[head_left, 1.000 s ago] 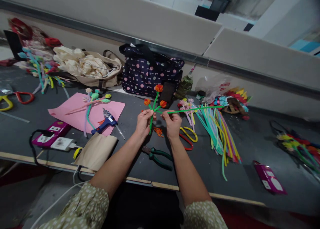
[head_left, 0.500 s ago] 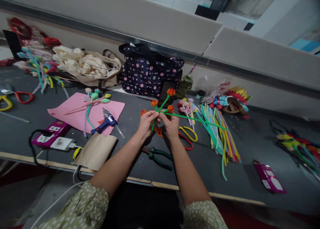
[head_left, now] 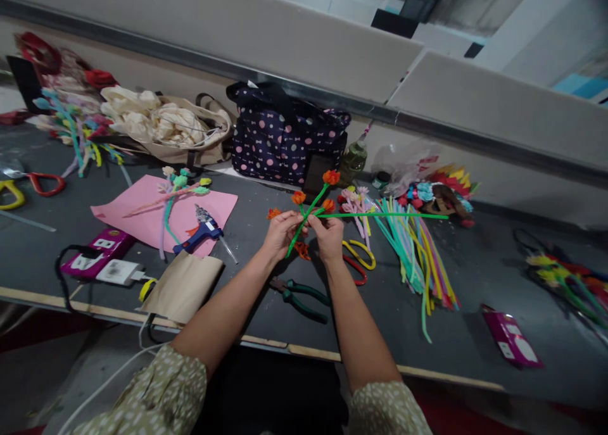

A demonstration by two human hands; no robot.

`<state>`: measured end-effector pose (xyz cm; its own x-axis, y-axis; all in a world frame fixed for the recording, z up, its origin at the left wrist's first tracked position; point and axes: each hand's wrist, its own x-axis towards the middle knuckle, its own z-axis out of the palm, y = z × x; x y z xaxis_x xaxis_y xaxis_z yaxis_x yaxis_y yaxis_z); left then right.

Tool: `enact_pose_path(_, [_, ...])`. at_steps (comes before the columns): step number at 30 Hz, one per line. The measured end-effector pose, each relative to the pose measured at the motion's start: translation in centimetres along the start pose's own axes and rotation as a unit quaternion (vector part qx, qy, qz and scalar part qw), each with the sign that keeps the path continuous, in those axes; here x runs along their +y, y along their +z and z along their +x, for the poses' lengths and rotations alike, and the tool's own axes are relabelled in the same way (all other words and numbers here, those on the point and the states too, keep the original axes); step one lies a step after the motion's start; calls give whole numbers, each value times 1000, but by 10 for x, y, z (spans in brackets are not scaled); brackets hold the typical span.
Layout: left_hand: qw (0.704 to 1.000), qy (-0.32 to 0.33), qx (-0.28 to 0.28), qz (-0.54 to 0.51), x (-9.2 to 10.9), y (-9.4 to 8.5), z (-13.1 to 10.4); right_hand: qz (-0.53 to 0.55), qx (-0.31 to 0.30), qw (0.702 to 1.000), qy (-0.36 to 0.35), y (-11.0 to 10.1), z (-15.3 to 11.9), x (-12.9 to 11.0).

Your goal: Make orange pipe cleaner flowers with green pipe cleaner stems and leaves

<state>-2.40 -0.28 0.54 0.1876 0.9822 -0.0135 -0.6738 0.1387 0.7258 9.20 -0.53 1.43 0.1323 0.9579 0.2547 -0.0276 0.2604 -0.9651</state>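
My left hand [head_left: 280, 235] is closed on the green stem of a pipe-cleaner flower spray [head_left: 315, 199] with several small orange blooms. Close beside it, my right hand [head_left: 329, 235] pinches a long green pipe cleaner [head_left: 399, 216] against the stems. Its free end sticks out to the right, nearly level, and my fingers hide where it meets the spray. An orange fuzzy piece [head_left: 302, 250] lies just below, between the hands. Dark green pliers [head_left: 306, 299] rest on the table between my forearms. Red-and-yellow-handled scissors [head_left: 363, 258] lie beside my right wrist.
Loose coloured pipe cleaners [head_left: 413, 251] lie to the right, a purple box [head_left: 512, 337] beyond them. On the left are pink paper [head_left: 137, 201], a blue glue gun [head_left: 202, 232] and a purple power strip [head_left: 95, 258] with cables. A dark patterned bag [head_left: 285, 137] stands behind.
The long green pipe cleaner has swung up to nearly level, its free end now farther right. The orange blooms and my right hand have shifted slightly right.
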Motion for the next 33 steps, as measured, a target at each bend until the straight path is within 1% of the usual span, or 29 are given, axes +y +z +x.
enact_pose_path(5, [1000, -20, -13, 1, 0, -1, 1, -6, -9, 1000, -14, -1, 0, -6])
enact_pose_path(9, [999, -45, -21, 7, 1, -1, 2, -17, -1, 1000, -2, -1, -1, -9])
enact_pose_path(12, [999, -49, -10, 23, 1, -1, 1, -36, -3, 999, 1, -1, -1, -8])
enact_pose_path(17, [998, -42, 12, 34, 2, 0, 0, -61, -17, 998, -21, -2, -1, -6])
enact_pose_path(21, [998, -35, 34, 35, 4, 1, 0, -49, -25, 998, -17, -3, 0, -4])
enact_pose_path(24, [998, -28, 47, 39, 5, 1, 1, -3, 0, 1000, -31, -4, 3, -4])
enact_pose_path(27, [997, -26, 56, 44, 3, -1, 1, 35, 49, 997, -39, -6, 7, -4])
enact_pose_path(30, [997, -21, 58, 52, 2, -2, 2, 47, 89, 994, -36, -8, 10, -3])
enact_pose_path(33, [996, -14, 57, 71, 0, -3, 1, 43, 106, 992, -49, -11, 12, -4])
